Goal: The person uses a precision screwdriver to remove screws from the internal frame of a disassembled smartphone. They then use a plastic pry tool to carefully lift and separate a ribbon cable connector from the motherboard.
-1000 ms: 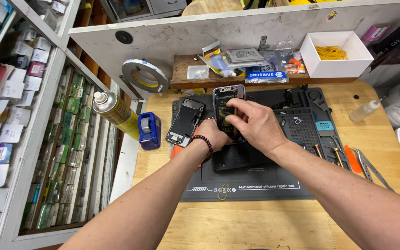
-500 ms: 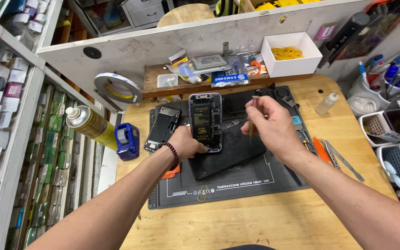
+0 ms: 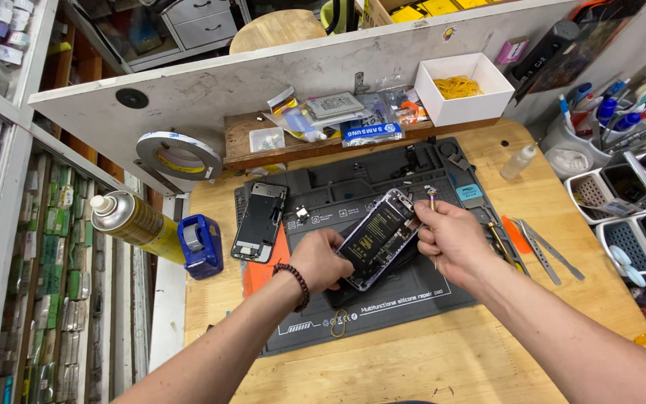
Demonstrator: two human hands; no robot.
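The left hand (image 3: 323, 262) grips the lower end of the opened phone (image 3: 379, 238), tilted above the middle of the dark repair mat (image 3: 383, 314). The right hand (image 3: 454, 239) pinches a slim screwdriver (image 3: 432, 196) closed at the phone's upper edge. Steadying the phone flat against the mat and keeping the driver square would likely prevent slipping.

Bright, even light falls from above onto the wooden desk (image 3: 413, 359), so shadows under the forearms and the left hand (image 3: 323, 262) stay soft and short. The opened phone (image 3: 379, 238) and the spray can (image 3: 132, 221) catch small glints, without harsh glare. The centre is sharp, while the wide lens bends the shelves (image 3: 9, 224) at the left edge.
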